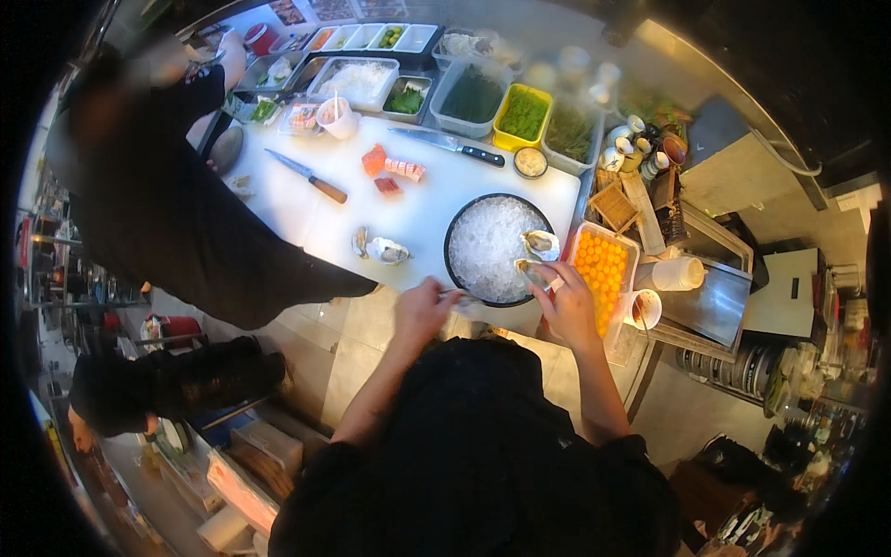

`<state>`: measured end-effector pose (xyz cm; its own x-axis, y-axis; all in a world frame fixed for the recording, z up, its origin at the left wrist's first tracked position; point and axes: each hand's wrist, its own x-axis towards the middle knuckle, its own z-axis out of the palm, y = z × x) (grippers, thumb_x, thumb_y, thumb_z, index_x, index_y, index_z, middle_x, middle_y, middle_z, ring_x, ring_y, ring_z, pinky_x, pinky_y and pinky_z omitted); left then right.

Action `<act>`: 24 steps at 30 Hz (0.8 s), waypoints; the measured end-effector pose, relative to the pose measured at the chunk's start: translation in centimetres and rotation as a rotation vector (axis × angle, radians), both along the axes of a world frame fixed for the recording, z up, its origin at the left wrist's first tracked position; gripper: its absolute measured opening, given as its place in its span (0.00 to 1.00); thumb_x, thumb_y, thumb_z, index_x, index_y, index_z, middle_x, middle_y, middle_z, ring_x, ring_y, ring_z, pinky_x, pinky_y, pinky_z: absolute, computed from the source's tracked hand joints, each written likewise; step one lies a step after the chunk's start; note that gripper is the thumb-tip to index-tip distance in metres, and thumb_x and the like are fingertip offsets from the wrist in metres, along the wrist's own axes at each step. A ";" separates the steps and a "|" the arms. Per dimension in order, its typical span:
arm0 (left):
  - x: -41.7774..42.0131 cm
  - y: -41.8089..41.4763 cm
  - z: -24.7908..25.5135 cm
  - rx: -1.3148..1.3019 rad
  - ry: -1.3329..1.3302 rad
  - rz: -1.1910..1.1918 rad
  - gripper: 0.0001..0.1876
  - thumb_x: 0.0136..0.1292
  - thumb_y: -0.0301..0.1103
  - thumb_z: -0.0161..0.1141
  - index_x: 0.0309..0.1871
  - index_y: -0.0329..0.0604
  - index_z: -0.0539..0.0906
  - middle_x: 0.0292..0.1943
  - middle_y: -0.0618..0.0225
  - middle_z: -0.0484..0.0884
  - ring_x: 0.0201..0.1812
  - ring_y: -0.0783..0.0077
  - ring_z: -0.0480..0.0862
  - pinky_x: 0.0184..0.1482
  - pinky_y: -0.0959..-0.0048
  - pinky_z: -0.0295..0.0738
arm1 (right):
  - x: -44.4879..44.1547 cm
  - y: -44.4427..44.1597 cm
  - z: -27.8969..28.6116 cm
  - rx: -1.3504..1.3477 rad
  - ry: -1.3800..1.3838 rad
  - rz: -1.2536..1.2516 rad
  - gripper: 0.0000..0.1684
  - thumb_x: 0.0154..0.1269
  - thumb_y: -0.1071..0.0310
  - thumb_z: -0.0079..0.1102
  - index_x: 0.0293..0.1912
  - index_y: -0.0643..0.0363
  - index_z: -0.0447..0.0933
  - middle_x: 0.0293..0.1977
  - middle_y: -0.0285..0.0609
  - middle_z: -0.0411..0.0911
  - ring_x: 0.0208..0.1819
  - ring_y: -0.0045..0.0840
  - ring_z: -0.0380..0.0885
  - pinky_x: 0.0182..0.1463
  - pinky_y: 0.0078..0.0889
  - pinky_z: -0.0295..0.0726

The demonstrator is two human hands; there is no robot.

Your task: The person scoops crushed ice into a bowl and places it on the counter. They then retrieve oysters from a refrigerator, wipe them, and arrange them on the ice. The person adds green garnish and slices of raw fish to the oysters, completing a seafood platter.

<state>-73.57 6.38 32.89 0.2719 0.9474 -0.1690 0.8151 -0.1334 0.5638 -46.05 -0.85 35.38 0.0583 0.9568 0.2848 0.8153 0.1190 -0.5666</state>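
A round black bowl of crushed ice (491,247) stands at the near right of the white cutting board (424,263). One opened oyster (541,242) lies at its right rim. With my right hand (571,298) I hold another oyster (532,273) over the ice, just below the first. My left hand (422,310), at the bowl's near left edge, is closed on a small thin object, too blurred to name. Two oyster pieces (387,251) rest on the board left of the bowl. Beyond them are salmon (374,160) and red fish pieces (388,186).
A wooden-handled knife (327,189) and a black-handled knife (480,154) lie on the board. A tub of orange-yellow balls (600,268) and a sauce cup (644,309) stand right. Tubs of greens (522,117) line the back. A person in black (188,202) stands close at left.
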 end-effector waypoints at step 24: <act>-16.8 18.6 -9.5 -0.207 0.105 0.064 0.29 0.59 0.50 0.73 0.62 0.51 0.85 0.43 0.55 0.86 0.45 0.54 0.86 0.51 0.58 0.82 | -25.7 14.8 -12.5 -0.461 0.052 0.143 0.18 0.67 0.65 0.63 0.54 0.59 0.81 0.47 0.52 0.80 0.51 0.47 0.82 0.53 0.49 0.83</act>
<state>-90.35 25.03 23.36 0.1831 0.9044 -0.3854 0.8736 0.0301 0.4857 -71.72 13.97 22.92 -0.0806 0.9821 -0.1701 0.7781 -0.0447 -0.6265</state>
